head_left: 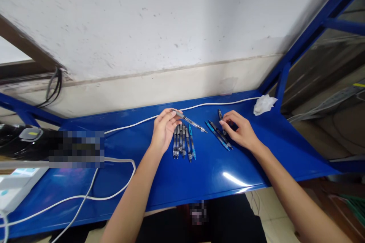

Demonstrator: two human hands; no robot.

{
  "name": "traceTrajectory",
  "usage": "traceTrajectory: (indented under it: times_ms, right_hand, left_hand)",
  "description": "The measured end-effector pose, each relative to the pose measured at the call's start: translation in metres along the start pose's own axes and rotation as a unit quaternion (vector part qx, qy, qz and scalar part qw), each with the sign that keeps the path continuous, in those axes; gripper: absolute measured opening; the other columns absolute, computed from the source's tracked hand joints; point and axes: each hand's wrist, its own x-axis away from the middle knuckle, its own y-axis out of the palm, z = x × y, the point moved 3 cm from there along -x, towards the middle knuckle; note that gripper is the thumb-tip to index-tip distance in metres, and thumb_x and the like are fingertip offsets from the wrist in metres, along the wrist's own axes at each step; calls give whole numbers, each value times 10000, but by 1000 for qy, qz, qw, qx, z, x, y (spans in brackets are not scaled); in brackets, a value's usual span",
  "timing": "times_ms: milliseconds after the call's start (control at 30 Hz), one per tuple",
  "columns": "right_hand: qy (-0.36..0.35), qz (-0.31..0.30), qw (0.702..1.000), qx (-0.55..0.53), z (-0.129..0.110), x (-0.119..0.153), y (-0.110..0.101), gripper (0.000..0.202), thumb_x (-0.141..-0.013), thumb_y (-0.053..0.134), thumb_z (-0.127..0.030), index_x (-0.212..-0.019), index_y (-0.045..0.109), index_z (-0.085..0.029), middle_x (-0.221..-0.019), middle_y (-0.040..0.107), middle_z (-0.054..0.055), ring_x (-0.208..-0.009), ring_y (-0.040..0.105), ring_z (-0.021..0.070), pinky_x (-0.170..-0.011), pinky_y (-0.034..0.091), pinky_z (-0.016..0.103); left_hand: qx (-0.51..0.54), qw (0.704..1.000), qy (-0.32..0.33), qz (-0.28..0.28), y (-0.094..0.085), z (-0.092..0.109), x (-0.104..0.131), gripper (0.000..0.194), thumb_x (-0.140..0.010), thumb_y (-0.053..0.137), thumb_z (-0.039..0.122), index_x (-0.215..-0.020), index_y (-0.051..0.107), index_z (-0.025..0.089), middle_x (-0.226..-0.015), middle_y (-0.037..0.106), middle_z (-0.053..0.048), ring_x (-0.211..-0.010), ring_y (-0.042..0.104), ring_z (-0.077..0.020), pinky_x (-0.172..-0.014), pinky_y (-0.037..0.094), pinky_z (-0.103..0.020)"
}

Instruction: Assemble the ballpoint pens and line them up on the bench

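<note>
My left hand [164, 129] pinches a grey-and-clear pen [194, 122] near its grey end, with the tip pointing right and down above the blue table. Beneath and beside that hand, several dark pens [180, 142] lie side by side, and a light-blue pen [192, 142] is at their right end. On the right, my right hand [238, 128] has its thumb and fingers curled around a dark pen [219, 114], partly hidden by the fingers. Just left of it, another blue pen [216, 134] and a dark pen [220, 133] lie slanted on the table.
A white cable [205, 104] runs along the back of the blue table [199, 182] to a crumpled white tissue [264, 104]. At left are a black shiny object [17, 142], a white box [17, 190] and looped white cable [114, 197]. A wall [159, 26] stands behind.
</note>
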Motion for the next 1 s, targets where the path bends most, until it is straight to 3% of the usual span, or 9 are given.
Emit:
traceTrajectory:
  times_ms: [100,267,433,600,700,833,900,967,1000]
  right_hand:
    - [29,10,999,-25,-12,-9,4,245,-1107,575,-463,-1047,673,-246,-1009,730,87,-880,675,242,-813,542,397]
    - [19,-83,995,-58,-45,-51,33,367,-1110,557,-542,-1297,639,-237,-1182,773,118,-1014,738,274,-899,566,407]
    - [-66,-170,983,-3,-62,-89,79,428,-1184,373,-460,-1066,689,-196,-997,765,96,-861,697,226,-806,489,353]
    - [-87,-148,984,34,-57,-78,103,427,-1194,349,-488,-1112,650,-197,-1069,745,102,-884,677,218,-753,433,321]
    - [-91,-139,983,80,-51,-65,103,474,-1199,295,-499,-1065,634,-195,-997,728,96,-765,635,198,-641,339,314]
    - [-92,-119,983,103,-47,-63,96,486,-1200,270,-514,-1128,637,-204,-994,759,93,-705,624,185,-592,253,321]
    - [-87,-108,985,102,-47,-65,92,451,-1200,290,-511,-1205,630,-215,-1032,783,93,-711,643,187,-595,256,318]
    - [-78,-99,987,96,-47,-66,90,418,-1195,329,-521,-1275,608,-220,-1064,794,93,-726,668,194,-604,264,314]
    - [-72,-95,988,94,-47,-67,89,420,-1190,344,-538,-1290,598,-219,-1054,795,90,-730,677,197,-605,262,311]
  left_hand:
    - [-14,1000,-15,14,-1,-12,0,168,-891,807,301,-966,714,183,-1112,819,-100,-994,765,-191,-830,576,-284]
    - [-61,998,-14,18,-2,-21,-1,243,-898,801,377,-1009,683,196,-1235,814,-131,-1111,783,-242,-907,582,-340]
    - [-83,996,12,41,-6,-17,-4,273,-885,805,406,-1018,663,214,-1215,808,-103,-1138,783,-259,-937,590,-378]
    - [-113,992,23,46,-11,-13,-7,276,-893,805,391,-1039,649,216,-1182,788,-89,-1076,760,-228,-909,583,-355]
    - [-204,971,98,73,-6,-8,-2,293,-894,828,381,-1043,624,232,-1051,734,-46,-960,704,-189,-856,560,-322]
    - [-371,894,222,117,15,5,26,265,-972,759,430,-917,567,256,-896,617,-19,-868,629,-198,-867,551,-371]
    - [-400,869,275,94,26,12,50,254,-988,741,402,-866,561,272,-815,599,-12,-796,622,-216,-827,548,-423]
    - [-361,887,285,44,32,17,78,210,-989,744,371,-872,590,291,-771,615,-4,-735,623,-228,-764,542,-453]
    - [-338,911,236,-1,33,17,91,174,-1005,726,382,-895,623,296,-782,644,-12,-754,643,-240,-752,552,-463]
